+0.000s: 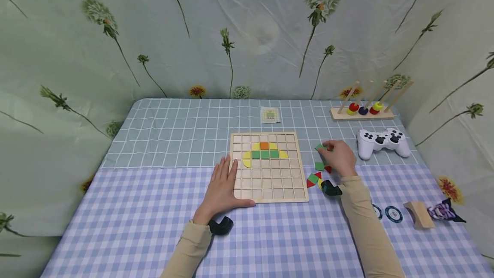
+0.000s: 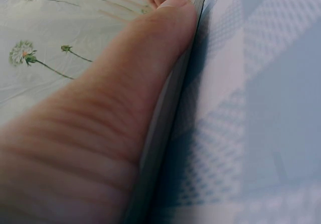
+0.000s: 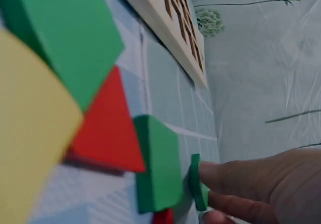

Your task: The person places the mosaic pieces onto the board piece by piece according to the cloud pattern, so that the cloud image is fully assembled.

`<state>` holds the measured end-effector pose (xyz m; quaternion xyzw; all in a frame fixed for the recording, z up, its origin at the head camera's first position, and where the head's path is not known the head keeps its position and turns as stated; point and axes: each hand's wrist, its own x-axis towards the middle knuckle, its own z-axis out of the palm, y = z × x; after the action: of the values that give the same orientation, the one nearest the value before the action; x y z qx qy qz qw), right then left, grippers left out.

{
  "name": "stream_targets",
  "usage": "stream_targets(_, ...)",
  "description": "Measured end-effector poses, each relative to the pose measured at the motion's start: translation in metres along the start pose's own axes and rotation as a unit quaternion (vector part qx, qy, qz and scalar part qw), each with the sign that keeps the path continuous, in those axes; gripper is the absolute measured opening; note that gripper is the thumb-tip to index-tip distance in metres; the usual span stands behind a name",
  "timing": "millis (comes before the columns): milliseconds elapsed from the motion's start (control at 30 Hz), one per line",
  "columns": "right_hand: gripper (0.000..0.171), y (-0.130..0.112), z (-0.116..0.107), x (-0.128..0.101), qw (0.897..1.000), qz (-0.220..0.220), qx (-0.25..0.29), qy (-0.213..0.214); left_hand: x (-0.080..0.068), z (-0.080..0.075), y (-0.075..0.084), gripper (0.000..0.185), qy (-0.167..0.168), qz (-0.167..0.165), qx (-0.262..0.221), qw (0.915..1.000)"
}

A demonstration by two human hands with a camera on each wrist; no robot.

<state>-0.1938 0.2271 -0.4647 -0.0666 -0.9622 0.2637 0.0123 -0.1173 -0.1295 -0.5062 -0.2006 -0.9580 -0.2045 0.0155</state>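
Note:
My left hand (image 1: 221, 185) rests along the left edge and lower-left corner of a wooden grid board (image 1: 270, 183), fingers straight and thumb spread along its near edge. On the board, yellow rounded pieces (image 1: 246, 163), an orange square (image 1: 264, 146) and a row of green squares (image 1: 265, 154) form an arch shape. Right of the board, my right hand (image 1: 339, 158) pinches a green square tile (image 3: 195, 181) between thumb and fingers, close over the cloth. Nearer me lie a loose green square (image 1: 319, 166), another green square (image 1: 313, 178), red triangles (image 1: 310, 183) and a yellow piece (image 3: 30, 128).
A small picture card (image 1: 270, 115) lies behind the board. At the back right are a peg stand (image 1: 362, 116) with coloured beads and a white game controller (image 1: 383, 142). Further right sit round chips (image 1: 393, 214), a wooden arch block (image 1: 420, 215) and a purple-black figure (image 1: 444, 211).

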Motion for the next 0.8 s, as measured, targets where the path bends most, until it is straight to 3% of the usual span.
stream_targets(233, 0.030, -0.001, 0.002, -0.003, 1.000, -0.012, 0.023, -0.004, 0.000, 0.001, 0.000, 0.130, -0.005, -0.005, 0.006, 1.0000)
stream_targets(533, 0.019, -0.010, 0.006, -0.010, 0.997, -0.042, 0.053, 0.033, 0.000, 0.001, -0.001, 0.130, -0.009, -0.008, 0.008, 0.9999)
stream_targets(800, 0.016, -0.046, 0.018, -0.020, 0.986, -0.114, 0.121, 0.013, 0.000, 0.000, -0.001, 0.130, -0.008, -0.008, 0.007, 0.9999)
